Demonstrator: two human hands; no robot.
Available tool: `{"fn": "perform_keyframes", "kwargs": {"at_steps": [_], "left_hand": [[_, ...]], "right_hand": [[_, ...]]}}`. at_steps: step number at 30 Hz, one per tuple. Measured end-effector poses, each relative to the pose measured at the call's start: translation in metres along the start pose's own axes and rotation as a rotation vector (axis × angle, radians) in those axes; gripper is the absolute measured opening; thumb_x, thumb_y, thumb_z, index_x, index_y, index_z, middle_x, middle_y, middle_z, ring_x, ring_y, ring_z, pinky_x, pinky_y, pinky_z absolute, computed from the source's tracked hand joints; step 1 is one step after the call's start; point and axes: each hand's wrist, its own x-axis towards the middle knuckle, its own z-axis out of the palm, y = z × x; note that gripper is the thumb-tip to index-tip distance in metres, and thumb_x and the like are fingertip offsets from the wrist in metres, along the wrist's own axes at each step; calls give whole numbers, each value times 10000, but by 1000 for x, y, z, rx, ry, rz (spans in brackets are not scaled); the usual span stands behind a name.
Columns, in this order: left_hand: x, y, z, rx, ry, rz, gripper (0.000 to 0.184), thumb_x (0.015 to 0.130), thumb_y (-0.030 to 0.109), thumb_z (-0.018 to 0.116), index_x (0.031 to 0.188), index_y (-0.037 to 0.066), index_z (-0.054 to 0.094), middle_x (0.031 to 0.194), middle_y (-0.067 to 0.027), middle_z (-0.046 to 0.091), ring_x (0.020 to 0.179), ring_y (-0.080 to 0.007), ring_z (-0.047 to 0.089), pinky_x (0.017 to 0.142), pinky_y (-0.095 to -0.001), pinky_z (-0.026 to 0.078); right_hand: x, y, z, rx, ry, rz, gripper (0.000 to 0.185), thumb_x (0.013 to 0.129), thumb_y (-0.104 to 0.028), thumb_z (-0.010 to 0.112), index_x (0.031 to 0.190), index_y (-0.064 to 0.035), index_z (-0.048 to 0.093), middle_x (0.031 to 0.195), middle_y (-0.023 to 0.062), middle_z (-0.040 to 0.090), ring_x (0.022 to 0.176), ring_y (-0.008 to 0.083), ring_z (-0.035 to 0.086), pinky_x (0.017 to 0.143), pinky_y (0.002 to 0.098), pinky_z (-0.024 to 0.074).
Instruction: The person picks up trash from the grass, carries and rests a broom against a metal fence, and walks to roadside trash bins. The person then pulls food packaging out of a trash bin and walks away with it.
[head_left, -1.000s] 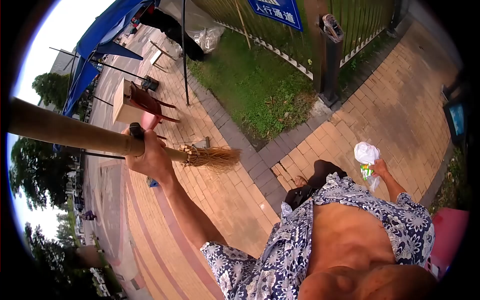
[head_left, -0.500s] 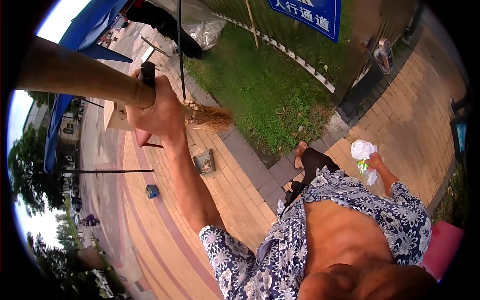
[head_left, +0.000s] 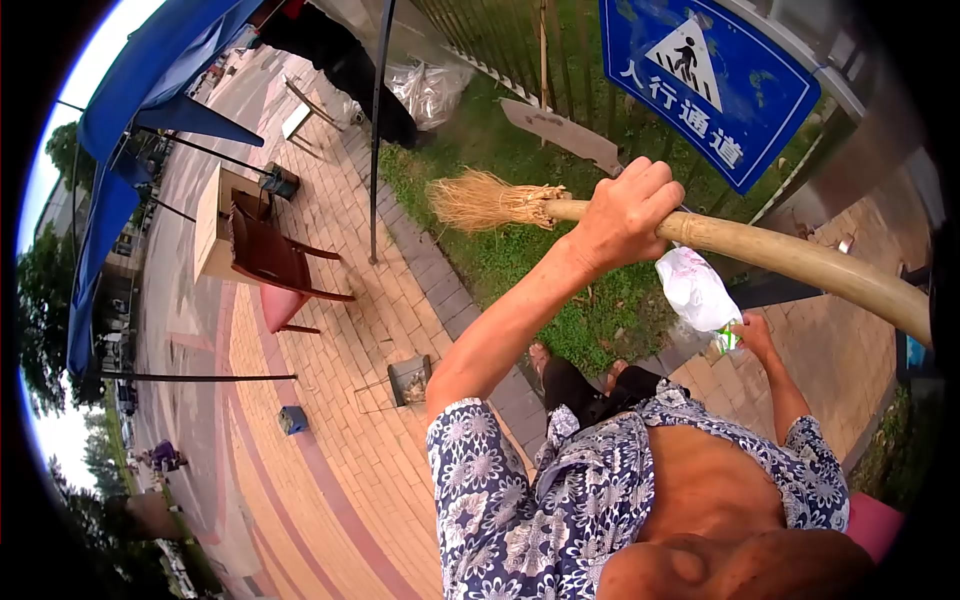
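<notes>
My left hand (head_left: 630, 210) is closed around the bamboo handle of a broom (head_left: 800, 262). The straw head points left over the grass, and the thick handle runs off to the right. A flat, cleaver-like blade (head_left: 562, 135) sticks out from the same fist; its handle is mostly hidden by my fingers. Lower on the right, my right hand (head_left: 755, 334) grips a white plastic bag (head_left: 697, 290) together with a small green-and-white packet (head_left: 727, 338). Both hands are in front of my body, with my feet below them.
A blue pedestrian sign (head_left: 715, 90) stands by the fence close to the broom. A dustpan (head_left: 410, 380) lies on the brick paving. Further left are a red chair (head_left: 285, 262), a wooden table (head_left: 212, 225) and a blue canopy (head_left: 165, 75). Someone in dark trousers (head_left: 340, 65) stands at the back.
My left hand has swung to the right with the broom and blade; the broom's handle now points right instead of left. The bag in my right hand has shifted slightly left.
</notes>
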Motion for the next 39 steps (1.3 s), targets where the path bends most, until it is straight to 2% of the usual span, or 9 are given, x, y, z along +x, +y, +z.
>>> {"fn": "perform_keyframes", "kwargs": {"at_steps": [7,13,15,16,19,23,26,32,39], "left_hand": [[-36,-160,61,-256,-287,168,287,625,44,712,868,80,562,872,-59,519,830,-272,566,512,-402,497],[-76,-320,98,-348,-477,168,288,650,43,725,854,81,524,915,-68,501,893,-291,543,551,-418,517],[-88,-367,109,-362,-514,170,281,657,46,727,851,81,526,908,-68,494,897,-290,539,563,-419,526],[-97,-387,118,-360,-538,175,277,660,45,726,850,80,527,906,-68,493,899,-289,539,565,-419,527],[-124,-443,160,-372,-588,208,231,691,50,704,846,85,537,906,-65,497,909,-281,548,569,-414,539],[-157,-487,197,-389,-601,203,192,711,66,683,853,91,557,917,-61,512,911,-273,559,577,-394,552],[-184,-527,249,-364,-597,190,195,717,75,679,882,98,579,918,-58,514,918,-268,562,584,-384,563],[-268,-572,341,-300,-744,145,167,768,92,672,912,113,592,955,-47,526,968,-251,573,647,-376,578],[-354,-566,427,-239,-878,121,192,789,87,688,949,134,594,976,-34,536,1004,-247,588,696,-375,606]], "right_hand": [[-20,34,71,286,163,352,99,838,-63,698,852,34,716,636,86,640,423,155,579,384,294,482],[-73,50,166,148,80,646,172,776,-45,735,744,8,575,611,164,617,469,315,672,374,426,549],[-88,17,180,289,121,847,148,752,6,734,801,18,595,689,192,657,495,334,689,396,457,580],[-97,3,185,265,178,892,191,738,39,730,904,32,635,764,213,685,498,342,691,408,457,594],[-109,-7,188,270,93,1077,196,748,23,751,862,152,658,756,248,692,545,361,714,420,447,604],[-137,-59,219,235,61,1153,206,764,5,765,815,168,651,753,285,686,587,381,728,449,449,616],[-127,-49,230,243,-28,1286,215,774,-10,769,833,160,652,753,263,695,601,372,734,486,446,635],[-132,-55,264,337,22,1361,313,717,0,811,935,147,640,907,265,676,664,427,728,447,455,626],[-115,-75,302,401,51,1350,266,732,-54,751,897,143,683,768,240,706,592,328,731,452,403,616]]}}
